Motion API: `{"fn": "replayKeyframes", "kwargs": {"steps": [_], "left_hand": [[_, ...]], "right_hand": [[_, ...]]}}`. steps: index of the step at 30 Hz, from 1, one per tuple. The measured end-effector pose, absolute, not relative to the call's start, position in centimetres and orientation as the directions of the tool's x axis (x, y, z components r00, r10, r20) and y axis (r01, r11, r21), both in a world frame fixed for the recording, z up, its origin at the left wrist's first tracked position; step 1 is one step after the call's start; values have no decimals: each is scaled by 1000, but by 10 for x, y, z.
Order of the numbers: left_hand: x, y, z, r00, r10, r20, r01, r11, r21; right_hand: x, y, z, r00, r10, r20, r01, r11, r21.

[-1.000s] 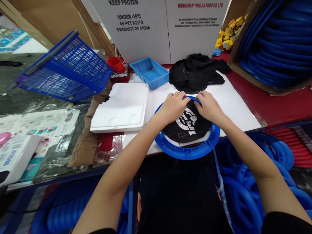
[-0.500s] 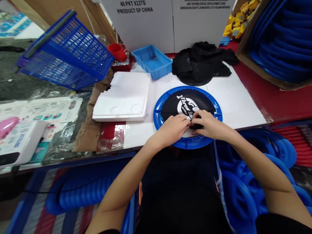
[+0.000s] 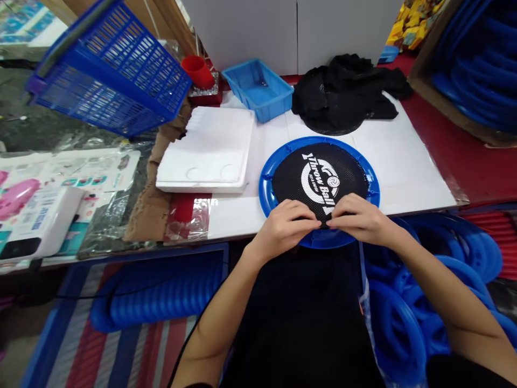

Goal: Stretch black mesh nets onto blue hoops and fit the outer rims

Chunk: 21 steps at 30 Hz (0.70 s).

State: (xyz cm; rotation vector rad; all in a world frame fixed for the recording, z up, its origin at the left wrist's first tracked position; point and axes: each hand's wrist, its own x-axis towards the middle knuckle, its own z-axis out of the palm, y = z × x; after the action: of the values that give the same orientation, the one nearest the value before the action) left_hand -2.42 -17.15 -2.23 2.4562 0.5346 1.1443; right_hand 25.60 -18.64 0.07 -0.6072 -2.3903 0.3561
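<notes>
A blue plastic ring (image 3: 267, 188) lies flat on the white board in front of me. Black mesh fabric (image 3: 291, 178) with a white "Throw Ball" print spans its inside. At the near edge, my left hand (image 3: 288, 223) pinches the mesh between thumb and fingers. My right hand (image 3: 357, 218) pinches the same edge just beside it, fingertips almost meeting the left ones. Both hands rest over the near part of the ring and hide some of it. Beyond the ring lies a heap of black mesh pieces (image 3: 343, 97).
White foam block (image 3: 214, 145) at left, with a light blue tray (image 3: 260, 91), red cup (image 3: 197, 73) and tilted blue basket (image 3: 109, 70) behind. A carton of blue rings (image 3: 480, 64) stands at right. More blue rings (image 3: 398, 323) lie below the table at right.
Both hands have drawn the mesh edge toward me, to the ring's near rim. The mesh now covers the gap there and its print shows more fully. The camera view has shifted slightly.
</notes>
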Motion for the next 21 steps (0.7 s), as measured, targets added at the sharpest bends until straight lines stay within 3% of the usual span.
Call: {"fn": "replayKeyframes", "kwargs": {"steps": [4,10,21], "left_hand": [[-32,-169,-19,660,439,610,91,-852,515],[-31,-170,-13,736,431,522,150,-856,495],[-34,-169,-9,794,351,497,166,-911,378]], "right_hand": [[257,-189,5,-737,502,453,299,843,-446],[253,-191,10,-784,473,402,279,847,-453],[249,-206,4,-841,335,425,345,937,-56]]}}
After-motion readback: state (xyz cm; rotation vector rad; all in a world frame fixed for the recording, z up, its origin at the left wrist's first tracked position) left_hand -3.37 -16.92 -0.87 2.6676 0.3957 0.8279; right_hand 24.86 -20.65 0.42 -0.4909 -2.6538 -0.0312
